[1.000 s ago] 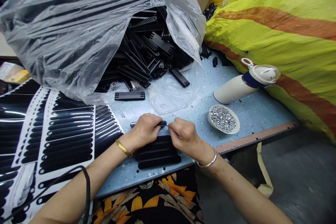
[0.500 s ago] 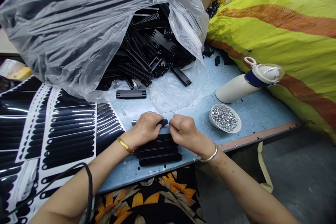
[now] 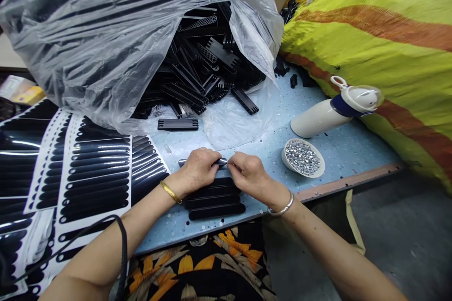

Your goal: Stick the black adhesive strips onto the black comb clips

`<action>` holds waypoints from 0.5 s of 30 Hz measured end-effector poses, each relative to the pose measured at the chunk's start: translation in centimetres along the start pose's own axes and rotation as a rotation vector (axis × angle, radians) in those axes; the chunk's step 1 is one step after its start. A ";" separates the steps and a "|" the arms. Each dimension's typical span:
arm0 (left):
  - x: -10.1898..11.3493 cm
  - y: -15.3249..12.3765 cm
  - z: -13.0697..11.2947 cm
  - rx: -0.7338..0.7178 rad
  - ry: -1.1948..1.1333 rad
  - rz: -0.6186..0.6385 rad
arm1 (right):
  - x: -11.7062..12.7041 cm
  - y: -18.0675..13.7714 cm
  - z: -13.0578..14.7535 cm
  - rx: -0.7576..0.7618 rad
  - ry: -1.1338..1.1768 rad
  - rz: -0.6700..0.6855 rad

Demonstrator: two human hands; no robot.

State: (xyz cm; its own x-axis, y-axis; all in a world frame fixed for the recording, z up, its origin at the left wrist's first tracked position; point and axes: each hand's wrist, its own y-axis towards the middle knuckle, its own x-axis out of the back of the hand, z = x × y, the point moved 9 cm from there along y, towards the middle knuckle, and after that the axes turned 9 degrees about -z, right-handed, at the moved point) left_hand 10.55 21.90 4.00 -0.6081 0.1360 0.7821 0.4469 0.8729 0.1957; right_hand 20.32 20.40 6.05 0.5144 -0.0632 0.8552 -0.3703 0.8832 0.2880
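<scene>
Your left hand (image 3: 200, 169) grasps a narrow black strip (image 3: 222, 162) near the centre of the frame, thumb and fingers closed on it, with one end showing at each side of the hand. Your right hand (image 3: 251, 173), just right of it, has its fingers curled and pinched together at the strip's right tip; what they pinch, if anything, is too small to tell. Compared with a second ago, the view has slid a little, so the bench things sit slightly higher and farther right, while both hands keep nearly the same pose and the strip's right end now catches more light. Just below your hands lies a row of black bars (image 3: 216, 212) on the speckled blue tabletop (image 3: 268, 150). The bowl of silver bits (image 3: 302, 157) and the white bottle (image 3: 316, 118) stay right of centre, and the clear plastic bag (image 3: 95, 47) fills the upper left.
</scene>
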 end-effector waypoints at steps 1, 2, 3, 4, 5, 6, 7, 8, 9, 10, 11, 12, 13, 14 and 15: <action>0.0 0.0 0.0 0.001 -0.003 -0.007 | 0.0 -0.4 -0.6 -0.036 0.046 -0.028; 0.0 0.0 0.1 0.001 -0.006 -0.013 | -0.1 -0.8 -1.0 -0.060 0.083 -0.047; 0.1 0.0 0.1 0.002 -0.011 -0.019 | -0.3 -1.2 -1.3 -0.072 0.113 -0.059; 0.1 0.0 0.1 0.002 -0.015 -0.022 | -0.4 -1.5 -1.5 -0.074 0.137 -0.065; 0.1 0.0 0.1 0.001 -0.018 -0.024 | -0.6 -1.7 -1.5 -0.072 0.159 -0.070; 0.1 0.1 0.1 0.000 -0.018 -0.025 | -0.6 -1.8 -1.5 -0.071 0.178 -0.080; 0.1 0.1 0.1 -0.002 -0.016 -0.025 | -0.6 -1.9 -1.6 -0.080 0.199 -0.089; 0.1 0.1 0.0 -0.004 -0.013 -0.024 | -0.6 -1.9 -1.7 -0.096 0.223 -0.095; 0.1 0.1 0.0 -0.004 -0.009 -0.024 | -0.6 -1.9 -1.8 -0.116 0.248 -0.099; 0.1 0.2 0.0 -0.003 -0.003 -0.022 | -0.7 -1.9 -1.8 -0.136 0.273 -0.101; 0.1 0.2 0.0 0.001 0.003 -0.018 | -0.7 -1.9 -1.9 -0.153 0.294 -0.102; 0.0 0.2 0.0 0.006 0.009 -0.012 | -0.7 -1.9 -1.9 -0.166 0.309 -0.104; 0.0 0.2 0.0 0.013 0.014 -0.006 | -0.7 -1.8 -1.9 -0.172 0.318 -0.111; -0.1 0.2 0.0 0.020 0.017 -0.002 | -0.7 -1.8 -1.9 -0.175 0.320 -0.120; -0.1 0.2 0.0 0.026 0.018 -0.001 | -0.7 -1.8 -1.9 -0.175 0.316 -0.130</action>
State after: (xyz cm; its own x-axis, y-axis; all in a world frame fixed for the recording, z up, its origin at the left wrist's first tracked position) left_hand 10.67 22.09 3.95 -0.5962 0.1268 0.7927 0.4290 0.8849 0.1811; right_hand 22.09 19.78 4.15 0.7715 -0.0579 0.6336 -0.1627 0.9448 0.2845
